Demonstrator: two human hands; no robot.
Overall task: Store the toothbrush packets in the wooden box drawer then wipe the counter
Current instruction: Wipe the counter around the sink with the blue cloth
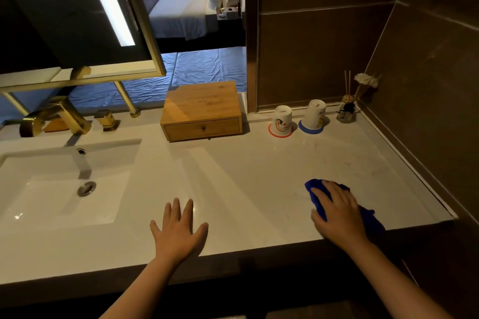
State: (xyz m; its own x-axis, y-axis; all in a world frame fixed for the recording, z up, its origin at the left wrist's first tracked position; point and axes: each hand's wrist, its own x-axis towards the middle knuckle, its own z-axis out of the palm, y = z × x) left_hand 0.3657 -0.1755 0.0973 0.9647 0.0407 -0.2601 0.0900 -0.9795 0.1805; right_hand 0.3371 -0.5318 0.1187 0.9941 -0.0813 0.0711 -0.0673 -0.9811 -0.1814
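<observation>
While R hand presses cloth, cups stand nr wall.

Left hand flat, fingers spread; right hand palm-down, fingers extended.

The wooden box sits at the far middle of the white counter, its drawer closed. A blue cloth lies crumpled near right.

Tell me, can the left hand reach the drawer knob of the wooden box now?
Probably yes: the left hand lies flat and holds nothing, and only bare counter separates it from the drawer knob.
</observation>
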